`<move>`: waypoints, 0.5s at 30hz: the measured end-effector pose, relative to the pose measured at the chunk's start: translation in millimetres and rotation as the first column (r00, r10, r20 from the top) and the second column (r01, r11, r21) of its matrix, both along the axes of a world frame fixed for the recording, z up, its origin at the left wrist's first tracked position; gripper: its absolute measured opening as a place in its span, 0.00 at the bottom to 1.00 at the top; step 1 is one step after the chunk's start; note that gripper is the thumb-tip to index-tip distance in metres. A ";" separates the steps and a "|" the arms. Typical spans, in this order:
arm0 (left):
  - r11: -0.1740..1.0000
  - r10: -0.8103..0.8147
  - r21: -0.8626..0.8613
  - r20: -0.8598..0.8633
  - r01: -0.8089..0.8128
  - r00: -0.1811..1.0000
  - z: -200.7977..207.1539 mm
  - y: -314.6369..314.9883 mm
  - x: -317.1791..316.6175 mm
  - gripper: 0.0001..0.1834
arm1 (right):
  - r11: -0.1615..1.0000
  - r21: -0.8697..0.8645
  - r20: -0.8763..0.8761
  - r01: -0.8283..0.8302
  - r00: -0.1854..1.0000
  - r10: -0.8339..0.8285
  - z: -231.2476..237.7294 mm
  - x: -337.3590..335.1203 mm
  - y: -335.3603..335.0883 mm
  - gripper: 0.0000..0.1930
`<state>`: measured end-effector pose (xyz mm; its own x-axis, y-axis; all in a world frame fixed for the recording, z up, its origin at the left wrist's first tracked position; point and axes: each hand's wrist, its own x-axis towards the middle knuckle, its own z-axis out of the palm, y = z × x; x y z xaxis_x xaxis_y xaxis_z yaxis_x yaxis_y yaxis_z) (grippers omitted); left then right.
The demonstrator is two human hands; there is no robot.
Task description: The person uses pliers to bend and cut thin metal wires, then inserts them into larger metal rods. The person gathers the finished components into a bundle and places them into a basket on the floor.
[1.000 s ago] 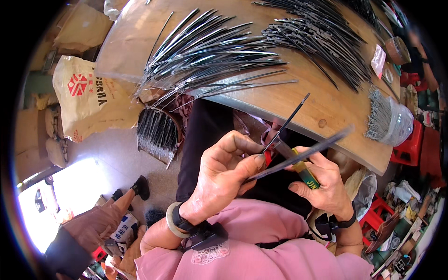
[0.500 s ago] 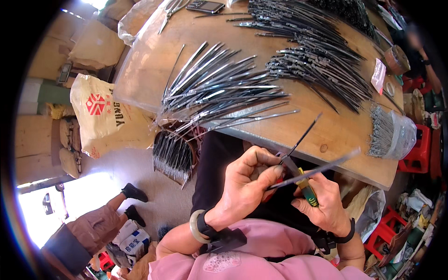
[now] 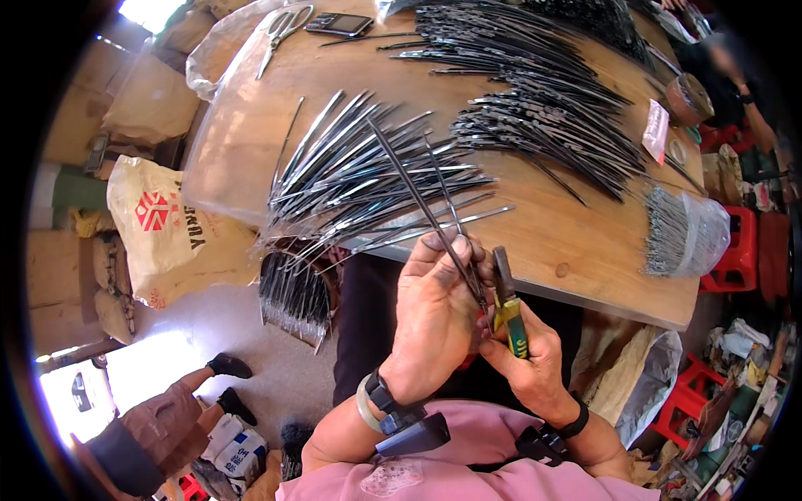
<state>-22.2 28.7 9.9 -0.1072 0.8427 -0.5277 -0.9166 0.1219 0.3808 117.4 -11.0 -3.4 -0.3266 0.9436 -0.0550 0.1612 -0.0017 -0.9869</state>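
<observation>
My left hand [image 3: 430, 321] is closed around two long, thin dark metal strips [image 3: 411, 179], which rise from its fingers toward the far left, over a loose pile of strips [image 3: 368, 188]. My right hand [image 3: 536, 367] grips a pair of pliers [image 3: 514, 327] by its green and yellow handles. The jaws point upward beside the left fingertips. Both hands meet just in front of the table's near edge. The lower ends of the strips are partly hidden by my fingers, and I cannot tell whether the pliers touch them.
Dark strip bundles [image 3: 551, 134] cover the table's far right; scissors [image 3: 282, 35] and a phone [image 3: 338, 23] lie far left. Bagged thin rods [image 3: 668, 230] sit at the right edge. A container of strips [image 3: 294, 292] and a sack [image 3: 159, 250] stand left, red stools [image 3: 735, 250] right.
My left hand has turned upright, swinging the strips from pointing right to pointing up and left. The pliers have turned from leaning left to nearly upright. The whole view has shifted slightly.
</observation>
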 end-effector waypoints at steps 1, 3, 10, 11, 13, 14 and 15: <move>0.999 -0.015 0.032 -0.041 0.016 0.999 -0.3 0.2 -0.2 0.03 | 0.999 -0.048 -0.006 -0.015 1.000 0.015 2.7 1.7 1.0 0.09; 0.992 -0.070 0.099 -0.101 0.080 0.992 -2.0 1.7 -1.0 0.03 | 0.990 -0.143 0.000 -0.011 1.000 0.011 12.3 7.7 3.9 0.08; 0.995 0.040 0.083 -0.842 0.056 0.538 16.2 32.0 -65.4 0.03 | 0.960 0.188 0.233 0.208 0.940 -0.249 41.5 123.3 30.1 0.10; 0.987 0.111 0.141 -0.946 0.079 0.304 6.4 39.5 -84.2 0.04 | 0.929 0.119 0.219 0.350 0.904 -0.368 49.4 146.3 37.9 0.09; 0.976 0.149 0.124 -0.980 0.177 -0.134 -1.0 56.7 -112.9 0.03 | 0.841 0.479 0.405 0.251 0.787 -0.465 53.3 180.1 67.5 0.08; 0.962 0.215 0.130 -0.904 0.242 -0.369 -13.7 63.5 -129.3 0.03 | 0.847 0.500 0.462 0.179 0.772 -0.436 50.7 183.6 77.2 0.09; 0.941 0.283 0.109 -0.771 0.320 -0.571 -16.2 72.9 -130.0 0.03 | 0.852 0.510 0.520 0.121 0.745 -0.417 48.7 188.6 82.9 0.09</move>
<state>-152.2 101.6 -6.3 -0.0687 0.8598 0.5059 0.8501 -0.2150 0.4808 306.0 71.9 45.3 -0.0936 0.9572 0.2737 0.7671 0.2446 -0.5931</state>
